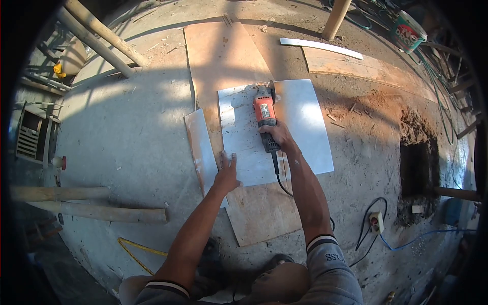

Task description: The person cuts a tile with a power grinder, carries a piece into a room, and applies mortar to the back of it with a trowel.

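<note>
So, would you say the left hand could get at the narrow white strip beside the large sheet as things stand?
Probably yes: the left hand is at the near left corner of the large white sheet, close beside the narrow strip, and nothing seems to block the way.

Green-and-white bucket at upper right, bamboo poles at upper left, dark rectangular pit at right

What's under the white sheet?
Plywood shows beyond the near and far edges of the white sheet, so it likely runs beneath. The sheet hides the middle; can't tell if it's one piece.
</note>
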Action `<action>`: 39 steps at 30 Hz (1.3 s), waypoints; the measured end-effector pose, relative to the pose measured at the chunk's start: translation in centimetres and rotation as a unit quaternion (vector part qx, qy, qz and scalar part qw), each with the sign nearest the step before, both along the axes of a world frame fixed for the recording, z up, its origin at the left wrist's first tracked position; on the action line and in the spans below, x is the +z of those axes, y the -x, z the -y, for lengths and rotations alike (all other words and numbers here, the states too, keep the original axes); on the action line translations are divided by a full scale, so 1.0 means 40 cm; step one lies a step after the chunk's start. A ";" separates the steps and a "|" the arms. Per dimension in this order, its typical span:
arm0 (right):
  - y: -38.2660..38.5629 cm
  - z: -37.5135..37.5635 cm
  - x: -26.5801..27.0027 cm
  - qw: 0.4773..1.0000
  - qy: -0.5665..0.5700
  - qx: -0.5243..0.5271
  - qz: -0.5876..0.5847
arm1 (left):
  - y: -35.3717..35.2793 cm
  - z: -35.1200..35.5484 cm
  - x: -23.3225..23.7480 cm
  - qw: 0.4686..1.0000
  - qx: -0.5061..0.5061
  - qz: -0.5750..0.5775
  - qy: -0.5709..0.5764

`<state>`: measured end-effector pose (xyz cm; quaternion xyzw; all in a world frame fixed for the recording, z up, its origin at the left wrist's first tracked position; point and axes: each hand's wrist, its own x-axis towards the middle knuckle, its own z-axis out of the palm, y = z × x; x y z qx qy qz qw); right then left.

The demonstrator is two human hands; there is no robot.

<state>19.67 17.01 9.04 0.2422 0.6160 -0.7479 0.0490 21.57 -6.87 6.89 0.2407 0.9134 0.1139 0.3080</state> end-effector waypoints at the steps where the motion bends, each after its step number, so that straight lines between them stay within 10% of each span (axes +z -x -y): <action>1: -0.003 0.005 -0.001 1.000 -0.022 -0.002 0.001 | 0.000 0.002 -0.003 1.000 0.003 0.004 -0.005; 14: -0.340 0.096 -0.030 0.995 -0.092 0.003 0.038 | 0.002 0.001 -0.010 1.000 0.009 0.008 -0.021; 29: -0.033 0.014 -0.027 0.999 -0.032 -0.002 -0.009 | -0.001 -0.001 -0.005 1.000 0.008 -0.006 0.002; 39: -0.189 0.063 -0.017 0.998 -0.062 -0.001 0.020 | -0.001 -0.002 0.001 1.000 0.007 -0.006 0.003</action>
